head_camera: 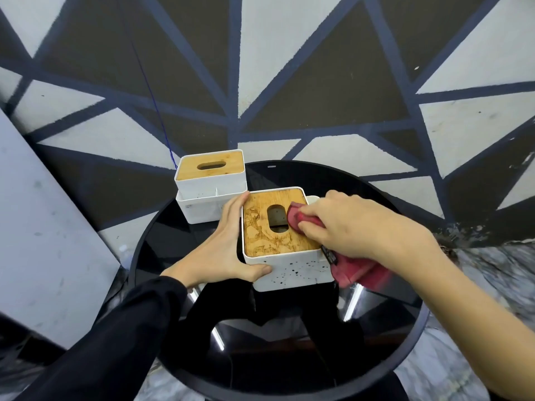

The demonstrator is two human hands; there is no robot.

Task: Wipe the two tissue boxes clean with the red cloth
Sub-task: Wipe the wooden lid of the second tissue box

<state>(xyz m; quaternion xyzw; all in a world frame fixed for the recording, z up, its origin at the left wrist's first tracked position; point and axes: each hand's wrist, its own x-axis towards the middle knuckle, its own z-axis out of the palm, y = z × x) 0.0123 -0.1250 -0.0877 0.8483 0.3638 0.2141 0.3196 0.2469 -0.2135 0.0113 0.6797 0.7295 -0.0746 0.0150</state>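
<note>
We look down on a round black glossy bench (289, 357) that carries two white tissue boxes with wooden lids. The near tissue box (289, 270) sits at the middle of the bench, its white front wall speckled with dark spots and its wooden lid (260, 227) marked with pale streaks around the oval slot. Our left hand (223, 244) braces this box, straight fingers laid along its left wall and the thumb pressed against the front lower corner, nothing grasped. Our right hand (347, 224) is curled round the red cloth (356, 270), pressing a fold of it onto the right part of the lid beside the slot; the rest of the cloth hangs over the box's right front corner and hides that edge. The far tissue box (210, 180) stands just behind and to the left, near the bench rim, with a white open tray (199, 209) in front of it whose near corner our left fingers cover. A thin blue cord (157, 111) runs down to the far box over the floor (289, 68) painted in grey and dark triangles.
</note>
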